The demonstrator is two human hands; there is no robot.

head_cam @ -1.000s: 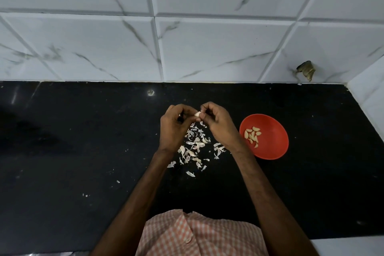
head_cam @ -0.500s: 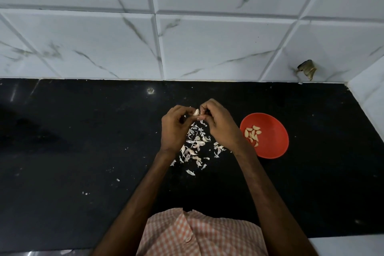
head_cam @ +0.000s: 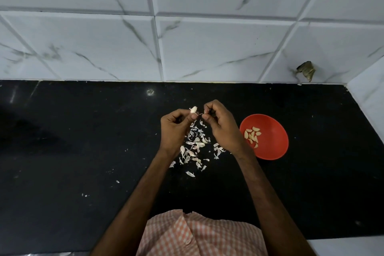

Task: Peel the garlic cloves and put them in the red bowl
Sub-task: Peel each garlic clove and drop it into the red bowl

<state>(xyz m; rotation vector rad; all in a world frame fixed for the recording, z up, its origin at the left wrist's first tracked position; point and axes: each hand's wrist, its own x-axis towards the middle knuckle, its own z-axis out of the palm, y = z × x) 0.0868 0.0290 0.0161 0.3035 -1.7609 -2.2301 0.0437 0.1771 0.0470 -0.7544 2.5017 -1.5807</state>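
Both hands work one garlic clove above a litter of skins, the red bowl off to the right.

Nearest the camera is a checked shirt (head_cam: 197, 235), with both forearms reaching out over the black desk (head_cam: 72, 141). Loose garlic skins (head_cam: 194, 147) lie scattered on the desk under and between the wrists. Above them the left hand (head_cam: 175, 131) pinches a garlic clove (head_cam: 193, 109) at its fingertips, the clove sticking up past them. The right hand (head_cam: 222, 129), just beside it, has its fingers curled and pinches a thin strip of skin (head_cam: 201, 114) that runs back to the clove. The red bowl (head_cam: 276, 147) stands right of the right wrist, holding peeled cloves (head_cam: 252, 136). Beyond rises a marbled tile wall (head_cam: 207, 48).
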